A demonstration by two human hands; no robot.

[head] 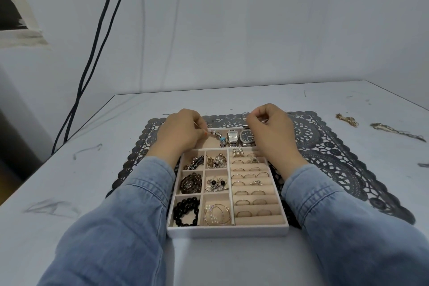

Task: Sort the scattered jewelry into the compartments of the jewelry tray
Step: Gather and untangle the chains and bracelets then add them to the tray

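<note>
The white jewelry tray (227,231) with beige lining sits on a dark lace mat (336,160). My left hand (183,132) pinches one end of a beaded charm bracelet (220,137), which lies in the tray's far compartment beside two silver watches (232,138). My right hand (270,127) hovers over the far right corner of the tray with fingers curled toward the thumb; whether it holds anything is hidden. Rings (250,176) fill the slotted right section. Bead bracelets (186,211), earrings (216,184) and bangles occupy the left compartments.
Two loose chains lie on the white table at the far right, a gold chain (347,119) and a silver chain (397,131). Another small dark item (423,165) shows at the right edge. Black cables (92,65) hang down the wall at the left.
</note>
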